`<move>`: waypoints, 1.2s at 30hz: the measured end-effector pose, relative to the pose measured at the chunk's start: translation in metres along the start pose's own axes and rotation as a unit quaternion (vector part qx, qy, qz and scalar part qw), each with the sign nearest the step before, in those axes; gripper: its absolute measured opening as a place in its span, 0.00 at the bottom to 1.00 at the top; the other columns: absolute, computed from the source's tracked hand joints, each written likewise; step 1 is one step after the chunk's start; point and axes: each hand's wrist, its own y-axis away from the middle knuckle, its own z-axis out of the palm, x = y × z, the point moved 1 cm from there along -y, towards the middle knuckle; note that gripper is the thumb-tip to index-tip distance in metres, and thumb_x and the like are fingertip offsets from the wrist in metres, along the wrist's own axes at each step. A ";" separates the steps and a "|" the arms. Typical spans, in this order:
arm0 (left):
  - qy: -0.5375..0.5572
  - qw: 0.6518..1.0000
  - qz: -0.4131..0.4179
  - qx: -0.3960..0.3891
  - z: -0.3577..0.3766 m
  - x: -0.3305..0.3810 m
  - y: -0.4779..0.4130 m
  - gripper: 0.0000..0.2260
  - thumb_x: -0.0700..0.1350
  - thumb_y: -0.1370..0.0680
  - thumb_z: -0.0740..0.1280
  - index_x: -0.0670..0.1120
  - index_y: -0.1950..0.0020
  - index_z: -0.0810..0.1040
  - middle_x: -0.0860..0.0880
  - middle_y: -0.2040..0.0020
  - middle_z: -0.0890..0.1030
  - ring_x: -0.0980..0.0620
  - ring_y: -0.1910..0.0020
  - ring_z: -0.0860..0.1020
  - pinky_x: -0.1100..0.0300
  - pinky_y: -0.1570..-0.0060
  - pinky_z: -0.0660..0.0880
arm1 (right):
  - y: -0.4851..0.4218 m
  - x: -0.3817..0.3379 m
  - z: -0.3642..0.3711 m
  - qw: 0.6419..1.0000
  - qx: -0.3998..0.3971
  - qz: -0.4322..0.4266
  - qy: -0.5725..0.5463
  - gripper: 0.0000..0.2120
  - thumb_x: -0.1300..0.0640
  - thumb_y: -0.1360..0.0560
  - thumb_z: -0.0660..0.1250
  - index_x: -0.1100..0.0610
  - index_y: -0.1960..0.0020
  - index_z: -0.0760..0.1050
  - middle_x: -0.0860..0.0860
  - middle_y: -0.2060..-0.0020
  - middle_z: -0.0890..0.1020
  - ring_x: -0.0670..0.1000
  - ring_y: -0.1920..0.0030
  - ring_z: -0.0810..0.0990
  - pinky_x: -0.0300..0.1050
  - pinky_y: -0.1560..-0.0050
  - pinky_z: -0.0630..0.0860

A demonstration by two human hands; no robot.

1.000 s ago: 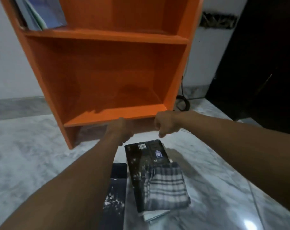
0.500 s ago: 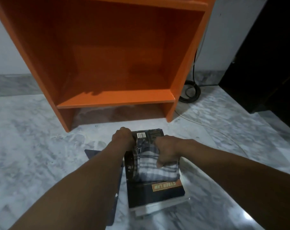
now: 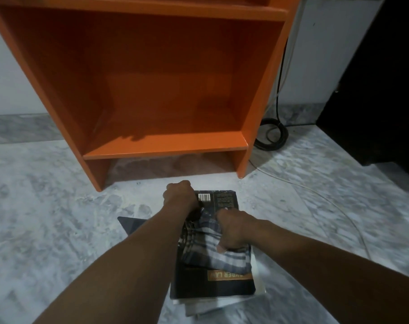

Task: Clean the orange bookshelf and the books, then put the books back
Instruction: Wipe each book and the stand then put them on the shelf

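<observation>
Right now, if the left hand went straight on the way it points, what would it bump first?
The left hand would probably meet the orange bookshelf first, around the gap under its bottom shelf. Only marble floor lies between; depth is unclear.

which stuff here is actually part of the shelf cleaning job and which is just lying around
Job: orange bookshelf; black book, held by the left hand; checked cloth, gripped by the right hand; dark book beside it; pale books underneath.
Lying about: coiled black cable; dark furniture at right.
</observation>
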 end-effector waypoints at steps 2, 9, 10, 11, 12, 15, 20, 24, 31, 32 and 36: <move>-0.030 0.999 0.024 -0.015 0.000 0.002 -0.001 0.27 0.56 0.28 0.73 0.45 0.35 0.74 0.43 0.39 0.77 0.43 0.39 0.74 0.55 0.48 0.72 | 0.002 0.000 0.000 1.000 0.001 -0.004 0.002 0.26 0.54 0.30 0.76 0.61 0.36 0.71 0.57 0.42 0.78 0.56 0.43 0.78 0.46 0.47 0.76; 0.128 0.991 0.021 -0.041 -0.010 -0.009 0.000 0.26 0.51 0.36 0.81 0.46 0.47 0.71 0.44 0.46 0.79 0.42 0.44 0.78 0.49 0.44 0.77 | 0.005 0.002 0.001 0.999 0.004 -0.014 0.030 0.29 0.54 0.29 0.76 0.60 0.34 0.68 0.58 0.39 0.77 0.58 0.41 0.77 0.47 0.46 0.75; 0.227 0.973 0.009 -0.051 -0.012 -0.010 0.000 0.26 0.48 0.38 0.82 0.46 0.49 0.71 0.43 0.48 0.81 0.41 0.48 0.80 0.47 0.47 0.79 | 0.007 0.003 0.001 1.000 0.006 -0.010 0.028 0.29 0.55 0.29 0.76 0.59 0.34 0.68 0.58 0.39 0.76 0.58 0.40 0.77 0.47 0.46 0.75; 0.318 0.946 0.001 -0.065 -0.013 -0.010 0.001 0.26 0.44 0.39 0.83 0.45 0.49 0.73 0.41 0.50 0.82 0.41 0.51 0.82 0.48 0.53 0.81 | 0.010 0.003 0.001 1.000 0.009 -0.007 0.026 0.28 0.55 0.29 0.76 0.59 0.34 0.68 0.58 0.39 0.76 0.58 0.40 0.77 0.47 0.46 0.75; 0.388 0.918 -0.004 -0.088 -0.013 -0.009 0.002 0.24 0.39 0.37 0.82 0.41 0.47 0.75 0.39 0.51 0.83 0.41 0.55 0.83 0.51 0.61 0.81 | 0.014 0.003 0.001 1.000 0.016 -0.005 0.025 0.27 0.55 0.28 0.75 0.59 0.34 0.68 0.58 0.39 0.76 0.58 0.40 0.77 0.48 0.45 0.76; 0.471 0.870 0.003 -0.147 -0.014 0.002 0.018 0.12 0.34 0.30 0.75 0.36 0.48 0.80 0.38 0.55 0.84 0.45 0.64 0.83 0.59 0.71 0.78 | 0.030 0.001 0.001 0.999 0.045 -0.004 0.026 0.20 0.57 0.27 0.71 0.59 0.38 0.71 0.59 0.41 0.76 0.58 0.42 0.78 0.49 0.45 0.77; 0.525 0.819 0.053 -0.225 -0.035 0.020 0.030 0.05 0.39 0.23 0.68 0.38 0.49 0.78 0.40 0.57 0.84 0.43 0.57 0.83 0.51 0.58 0.80 | 0.065 -0.012 -0.010 0.996 0.080 -0.035 0.012 0.12 0.55 0.29 0.69 0.62 0.50 0.78 0.58 0.56 0.80 0.56 0.58 0.79 0.45 0.57 0.79; 0.539 0.813 0.109 -0.193 -0.085 0.031 0.044 0.07 0.43 0.21 0.67 0.40 0.48 0.77 0.39 0.53 0.82 0.40 0.52 0.81 0.41 0.44 0.77 | 0.094 -0.013 -0.044 0.983 0.158 -0.074 -0.063 0.13 0.53 0.32 0.69 0.57 0.49 0.79 0.56 0.55 0.83 0.57 0.54 0.82 0.51 0.53 0.82; 0.555 0.802 0.197 -0.093 -0.188 0.053 0.073 0.05 0.41 0.21 0.65 0.43 0.51 0.80 0.42 0.55 0.84 0.45 0.58 0.84 0.51 0.54 0.81 | 0.153 -0.016 -0.192 0.895 0.410 -0.142 -0.102 0.06 0.52 0.26 0.71 0.49 0.51 0.77 0.49 0.60 0.83 0.47 0.61 0.81 0.41 0.61 0.79; 0.551 0.806 0.201 -0.078 -0.203 0.058 0.079 0.05 0.42 0.21 0.65 0.43 0.49 0.80 0.41 0.53 0.84 0.44 0.56 0.84 0.50 0.53 0.81 | 0.158 -0.017 -0.215 0.864 0.473 -0.153 -0.083 0.03 0.53 0.26 0.71 0.50 0.53 0.78 0.49 0.62 0.83 0.48 0.62 0.81 0.41 0.62 0.78; 0.546 0.814 0.194 -0.020 -0.253 0.067 0.108 0.08 0.45 0.22 0.68 0.42 0.46 0.79 0.41 0.50 0.84 0.42 0.51 0.84 0.50 0.53 0.81 | 0.164 -0.029 -0.274 0.770 0.610 -0.175 -0.061 0.05 0.59 0.27 0.68 0.54 0.62 0.76 0.52 0.68 0.80 0.51 0.68 0.78 0.42 0.71 0.73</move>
